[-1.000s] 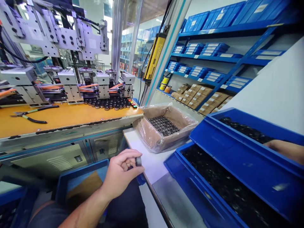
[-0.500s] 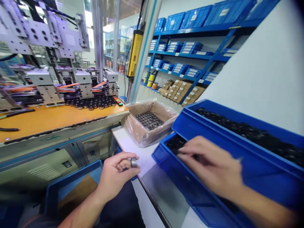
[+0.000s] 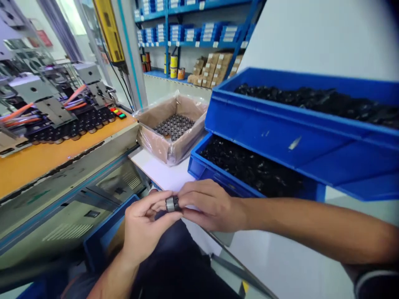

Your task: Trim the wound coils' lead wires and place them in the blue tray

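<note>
My left hand (image 3: 144,227) pinches a small grey metal ring (image 3: 171,204) between thumb and fingertips, low in the middle of the view above my lap. My right hand (image 3: 208,205) has its fingers closed against the same ring from the right side. Just behind the hands a blue bin (image 3: 199,167) holds several small black parts (image 3: 249,166). A second blue bin (image 3: 280,120) of black parts sits stacked above it on the right.
A plastic-lined cardboard box (image 3: 162,145) of small dark parts stands on the white table (image 3: 162,176). An orange workbench (image 3: 34,160) with a machine and a row of black parts lies left. A blue crate (image 3: 99,236) sits below. Blue shelving (image 3: 193,37) lines the back wall.
My right hand came back from the lower blue bin and met my left hand at the ring. The view swung to the right and downward.
</note>
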`<action>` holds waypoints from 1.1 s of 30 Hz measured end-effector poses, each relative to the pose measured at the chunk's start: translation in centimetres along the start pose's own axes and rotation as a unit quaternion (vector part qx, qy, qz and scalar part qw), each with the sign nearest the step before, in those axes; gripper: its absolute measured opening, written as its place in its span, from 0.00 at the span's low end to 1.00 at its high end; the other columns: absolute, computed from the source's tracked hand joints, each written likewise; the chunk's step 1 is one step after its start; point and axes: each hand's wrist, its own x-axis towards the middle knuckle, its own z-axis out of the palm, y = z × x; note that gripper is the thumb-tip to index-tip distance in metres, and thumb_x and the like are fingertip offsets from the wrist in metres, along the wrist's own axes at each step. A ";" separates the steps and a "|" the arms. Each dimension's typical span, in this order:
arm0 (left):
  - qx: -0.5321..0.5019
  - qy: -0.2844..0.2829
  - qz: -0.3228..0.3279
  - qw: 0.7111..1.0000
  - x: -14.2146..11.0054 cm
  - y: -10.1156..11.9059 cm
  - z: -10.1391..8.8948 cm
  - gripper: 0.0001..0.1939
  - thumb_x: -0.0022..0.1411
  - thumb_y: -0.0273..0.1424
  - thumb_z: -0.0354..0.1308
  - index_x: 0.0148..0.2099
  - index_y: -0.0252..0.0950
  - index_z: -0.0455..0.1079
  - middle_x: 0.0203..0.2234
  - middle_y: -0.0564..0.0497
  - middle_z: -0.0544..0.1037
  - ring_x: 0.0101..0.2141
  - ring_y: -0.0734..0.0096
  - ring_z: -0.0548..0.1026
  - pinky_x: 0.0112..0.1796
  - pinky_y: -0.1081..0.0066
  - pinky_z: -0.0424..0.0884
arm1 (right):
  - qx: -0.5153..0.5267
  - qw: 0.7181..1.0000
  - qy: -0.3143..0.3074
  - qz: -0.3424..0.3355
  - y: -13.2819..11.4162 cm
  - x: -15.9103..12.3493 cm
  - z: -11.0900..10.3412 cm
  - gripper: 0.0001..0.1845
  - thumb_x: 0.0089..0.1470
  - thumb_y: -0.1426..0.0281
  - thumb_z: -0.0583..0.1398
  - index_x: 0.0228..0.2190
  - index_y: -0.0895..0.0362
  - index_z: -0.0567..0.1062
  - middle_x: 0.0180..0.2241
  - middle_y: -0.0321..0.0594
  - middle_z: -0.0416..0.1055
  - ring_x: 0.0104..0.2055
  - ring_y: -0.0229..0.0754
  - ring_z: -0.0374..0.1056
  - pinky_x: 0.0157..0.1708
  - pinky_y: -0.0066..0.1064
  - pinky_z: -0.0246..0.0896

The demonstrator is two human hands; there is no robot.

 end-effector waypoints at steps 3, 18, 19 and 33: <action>0.026 0.013 0.017 0.999 0.1 0.2 0.0 0.21 0.46 0.17 0.71 0.44 0.37 0.80 0.36 0.50 0.85 0.35 0.68 0.84 0.39 0.77 0.80 | 0.005 1.000 -0.001 0.011 0.2 -0.3 -0.3 0.01 0.59 0.76 0.59 0.35 0.62 0.71 0.32 0.44 0.74 0.34 0.37 0.72 0.34 0.26 0.70; -0.055 -0.030 -0.038 0.997 0.3 -0.1 -0.4 0.23 0.46 0.17 0.72 0.44 0.43 0.81 0.34 0.54 0.85 0.34 0.70 0.84 0.39 0.81 0.79 | -0.072 0.994 0.032 -0.075 0.8 -0.2 -0.6 0.06 0.59 0.77 0.61 0.40 0.65 0.73 0.36 0.47 0.74 0.36 0.36 0.70 0.36 0.26 0.73; -0.064 -0.037 -0.045 0.996 0.4 -0.2 -0.5 0.22 0.46 0.18 0.72 0.44 0.43 0.81 0.34 0.53 0.85 0.34 0.70 0.84 0.39 0.81 0.79 | -0.079 0.993 0.029 -0.081 0.8 -0.1 -0.6 0.06 0.59 0.77 0.61 0.39 0.66 0.74 0.36 0.48 0.74 0.36 0.36 0.71 0.37 0.27 0.73; -0.159 -0.075 -0.102 0.979 0.7 -0.7 -1.1 0.19 0.46 0.19 0.72 0.42 0.40 0.81 0.33 0.50 0.86 0.33 0.71 0.84 0.37 0.79 0.78 | -0.067 0.995 0.022 -0.073 0.2 0.0 -0.3 0.07 0.61 0.77 0.58 0.42 0.66 0.72 0.38 0.49 0.73 0.40 0.39 0.72 0.38 0.28 0.73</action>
